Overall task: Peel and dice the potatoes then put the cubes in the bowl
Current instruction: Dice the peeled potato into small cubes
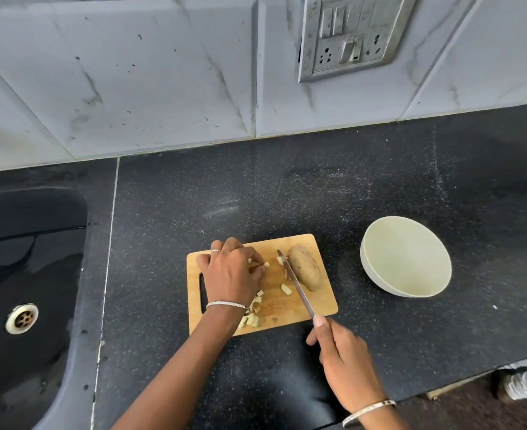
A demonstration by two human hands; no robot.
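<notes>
Head view: on the desk point(287, 197), a wooden board point(324, 301) carries 1 whole unpeeled potato point(305, 271) and scattered potato cubes point(286, 289). The left hand point(231, 271) curls down over some cubes; whether it grasps any I cannot tell. The right hand point(346, 358) grasps a knife point(296, 283), its blade lying just beside the potato. The bowl point(406, 257) stands to the right of the board.

Bowl point(406, 256) right of board point(315, 301); sink point(29, 274) left.

Left hand point(231, 274) palm-down, fingers point(220, 247) curled; right hand point(346, 364) grips knife point(296, 283), forefinger extended
</notes>
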